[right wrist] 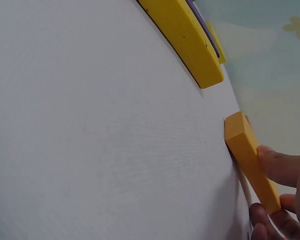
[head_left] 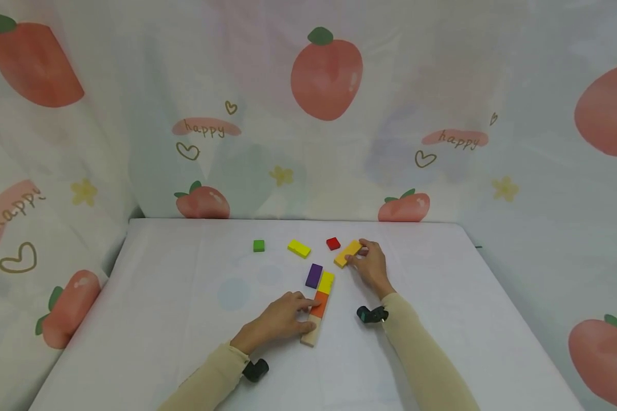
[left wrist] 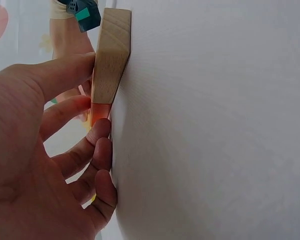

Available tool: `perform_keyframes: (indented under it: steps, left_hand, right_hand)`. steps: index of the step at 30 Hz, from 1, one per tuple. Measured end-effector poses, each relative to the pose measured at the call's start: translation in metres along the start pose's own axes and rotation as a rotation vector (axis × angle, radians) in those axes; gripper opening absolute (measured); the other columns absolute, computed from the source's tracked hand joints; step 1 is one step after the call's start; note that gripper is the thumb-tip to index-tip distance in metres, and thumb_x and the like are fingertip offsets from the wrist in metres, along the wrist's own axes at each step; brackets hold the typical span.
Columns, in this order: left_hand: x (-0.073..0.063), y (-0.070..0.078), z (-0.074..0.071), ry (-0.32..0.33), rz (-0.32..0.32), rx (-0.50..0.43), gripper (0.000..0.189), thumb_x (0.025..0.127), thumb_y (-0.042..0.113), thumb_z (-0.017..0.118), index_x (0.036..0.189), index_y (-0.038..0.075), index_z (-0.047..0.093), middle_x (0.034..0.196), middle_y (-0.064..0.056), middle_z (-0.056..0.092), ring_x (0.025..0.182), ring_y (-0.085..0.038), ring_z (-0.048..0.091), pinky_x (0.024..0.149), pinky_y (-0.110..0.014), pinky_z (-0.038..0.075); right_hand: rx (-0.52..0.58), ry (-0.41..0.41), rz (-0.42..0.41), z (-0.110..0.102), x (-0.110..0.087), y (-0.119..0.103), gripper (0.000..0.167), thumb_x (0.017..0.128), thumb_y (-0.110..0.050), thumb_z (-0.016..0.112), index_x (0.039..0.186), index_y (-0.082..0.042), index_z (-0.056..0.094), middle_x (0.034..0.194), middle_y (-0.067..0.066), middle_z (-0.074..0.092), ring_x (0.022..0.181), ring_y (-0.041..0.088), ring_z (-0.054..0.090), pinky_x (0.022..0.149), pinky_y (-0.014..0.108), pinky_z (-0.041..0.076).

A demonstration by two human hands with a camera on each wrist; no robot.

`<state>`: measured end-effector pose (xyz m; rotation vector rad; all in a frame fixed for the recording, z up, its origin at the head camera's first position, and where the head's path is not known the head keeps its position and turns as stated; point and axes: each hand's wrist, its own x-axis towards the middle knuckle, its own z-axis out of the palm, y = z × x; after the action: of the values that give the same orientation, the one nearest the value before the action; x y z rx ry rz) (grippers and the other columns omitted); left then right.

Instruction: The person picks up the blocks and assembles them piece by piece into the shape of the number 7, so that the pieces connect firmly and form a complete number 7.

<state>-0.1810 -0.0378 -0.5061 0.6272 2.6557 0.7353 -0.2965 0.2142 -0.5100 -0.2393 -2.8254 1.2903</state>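
Light orange and rectangular, a block (head_left: 347, 254) is pinched by my right hand (head_left: 372, 267) toward the back of the table, with the thumb on its broad face in the right wrist view. A row runs away from me: a bare wooden block (head_left: 310, 338), an orange block (head_left: 321, 298) and a yellow block (head_left: 326, 282). Over the near part of this row, my left hand (head_left: 283, 315) has its thumb on the wooden block and its index finger on the orange one. Its other fingers lie along the row's left side. A purple block (head_left: 313, 276) sits close against the yellow block's left.
Along the back of the table (head_left: 185, 274) lie a small green block (head_left: 259, 245), a bright yellow block (head_left: 299, 248) and a small red block (head_left: 332, 244), which is just left of the right hand's block. A printed cloth (head_left: 339, 171) rises behind the table.
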Motion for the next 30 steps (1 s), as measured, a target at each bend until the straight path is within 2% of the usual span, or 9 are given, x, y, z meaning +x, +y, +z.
perform_keyframes:
  steps: [5, 10, 13, 19, 30]
  left_hand:
    - [0.000, -0.001, 0.000, -0.008, -0.004, -0.006, 0.051, 0.087, 0.042, 0.072, 0.136, 0.033, 0.058, 0.109, 0.008, 0.060, 0.098, -0.009, 0.050, 0.088, -0.031, 0.051]
    - [0.001, -0.002, 0.000, -0.009, -0.010, -0.008, 0.052, 0.087, 0.042, 0.072, 0.136, 0.034, 0.058, 0.110, 0.008, 0.060, 0.098, -0.009, 0.050, 0.088, -0.031, 0.051]
    - [0.001, -0.002, 0.001, -0.015, -0.008, -0.014, 0.052, 0.087, 0.042, 0.072, 0.137, 0.033, 0.058, 0.109, 0.008, 0.060, 0.096, -0.009, 0.049, 0.086, -0.029, 0.050]
    - [0.001, -0.003, 0.001, -0.014, -0.002, -0.013, 0.052, 0.087, 0.042, 0.072, 0.136, 0.033, 0.058, 0.108, 0.008, 0.060, 0.094, -0.008, 0.049, 0.083, -0.027, 0.049]
    - [0.000, -0.001, 0.000, -0.007, 0.005, -0.006, 0.052, 0.087, 0.042, 0.072, 0.136, 0.031, 0.059, 0.107, 0.008, 0.060, 0.093, -0.007, 0.048, 0.081, -0.025, 0.048]
  right_hand:
    - [0.043, 0.027, -0.017, 0.003, 0.001, -0.001, 0.067, 0.087, -0.020, 0.075, 0.146, -0.006, 0.044, 0.142, 0.018, 0.043, 0.121, 0.031, 0.053, 0.103, 0.043, 0.048]
    - [0.098, 0.037, -0.022, 0.004, 0.001, -0.005, 0.069, 0.085, -0.016, 0.077, 0.145, -0.009, 0.045, 0.135, 0.018, 0.051, 0.116, 0.031, 0.056, 0.099, 0.043, 0.050]
    - [0.128, 0.040, -0.018, 0.005, 0.000, -0.005, 0.069, 0.084, -0.013, 0.077, 0.145, -0.010, 0.045, 0.137, 0.016, 0.052, 0.115, 0.031, 0.058, 0.096, 0.042, 0.053]
    - [0.165, 0.072, -0.067, 0.009, -0.003, -0.004, 0.068, 0.083, -0.008, 0.076, 0.144, -0.011, 0.045, 0.139, 0.016, 0.049, 0.112, 0.031, 0.061, 0.090, 0.041, 0.056]
    - [0.205, 0.090, -0.049, 0.012, -0.010, -0.009, 0.066, 0.087, -0.007, 0.072, 0.145, -0.015, 0.043, 0.142, 0.012, 0.045, 0.114, 0.029, 0.058, 0.095, 0.043, 0.054]
